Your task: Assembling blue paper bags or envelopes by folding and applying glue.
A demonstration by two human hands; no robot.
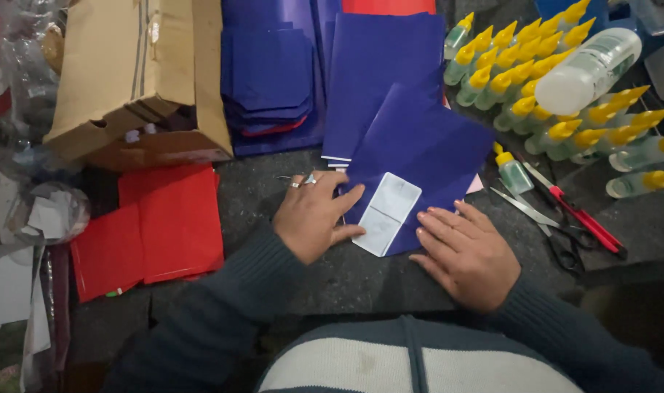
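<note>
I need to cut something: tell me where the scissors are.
In the head view, the scissors lie on the dark table right of the right hand, beside a red utility knife, below the glue bottles.

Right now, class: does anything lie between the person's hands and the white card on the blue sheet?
Nothing visible does. The left hand touches the white card at its left edge, and the right hand presses the blue sheet just beside it. The scissors lie off to the right.
</note>
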